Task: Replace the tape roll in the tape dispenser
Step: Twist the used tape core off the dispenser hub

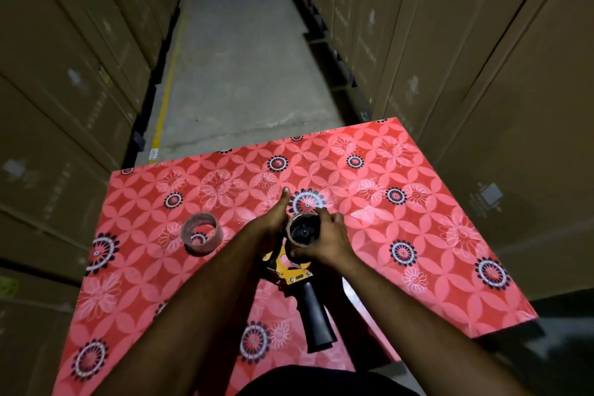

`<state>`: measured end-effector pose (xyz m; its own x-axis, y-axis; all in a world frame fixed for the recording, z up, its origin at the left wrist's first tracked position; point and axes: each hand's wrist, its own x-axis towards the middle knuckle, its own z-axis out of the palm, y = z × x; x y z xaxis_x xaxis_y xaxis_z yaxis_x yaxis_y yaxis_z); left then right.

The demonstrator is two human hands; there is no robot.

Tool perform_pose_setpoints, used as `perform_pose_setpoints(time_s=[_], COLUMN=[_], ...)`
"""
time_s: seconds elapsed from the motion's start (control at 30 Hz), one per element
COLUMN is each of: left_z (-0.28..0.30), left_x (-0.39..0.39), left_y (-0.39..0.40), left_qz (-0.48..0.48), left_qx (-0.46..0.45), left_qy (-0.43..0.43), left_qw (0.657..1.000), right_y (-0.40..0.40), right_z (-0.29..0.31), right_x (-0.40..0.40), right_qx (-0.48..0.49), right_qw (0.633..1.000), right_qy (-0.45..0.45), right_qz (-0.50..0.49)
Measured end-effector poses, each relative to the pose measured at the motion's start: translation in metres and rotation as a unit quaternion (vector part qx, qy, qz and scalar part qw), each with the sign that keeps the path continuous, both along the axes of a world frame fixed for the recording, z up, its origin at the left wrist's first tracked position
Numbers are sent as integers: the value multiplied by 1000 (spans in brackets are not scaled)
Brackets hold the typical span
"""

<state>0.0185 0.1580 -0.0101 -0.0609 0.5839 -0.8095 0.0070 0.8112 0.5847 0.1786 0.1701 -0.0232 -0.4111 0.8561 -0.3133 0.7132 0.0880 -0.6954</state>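
A tape dispenser (297,273) with a yellow frame and black handle is held over the red flowered table (418,202), handle pointing toward me. My left hand (273,222) grips the dispenser's front from the left, one finger stretched forward. My right hand (324,241) wraps around a brown cardboard core (302,230) that sits on the dispenser's hub. A clear tape roll (201,233) lies on the table to the left, apart from both hands.
Tall stacks of cardboard boxes (80,74) wall in both sides of a concrete aisle (238,58) beyond the table. A yellow floor line (164,106) runs along the left side.
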Motion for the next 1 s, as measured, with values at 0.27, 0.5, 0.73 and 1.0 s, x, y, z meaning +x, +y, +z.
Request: perform_pose_setpoints(time_s=[0.27, 0.5, 0.73, 1.0], left_z=[-42, 8, 10, 4], left_x=[-12, 4, 4, 3], left_y=[7, -2, -6, -7], left_qz=[-29, -24, -18, -26], left_qx=[-56, -2, -5, 20], left_qy=[20, -4, -10, -20], left_qw=[998, 1000, 1000, 999], right_y=[4, 3, -1, -10], right_z=[-5, -2, 0, -5], right_x=[6, 3, 6, -2], right_qx=[19, 19, 28, 30], right_qw=[999, 999, 999, 999], right_qy=[31, -3, 29, 8], right_qz=[0, 26, -9, -37])
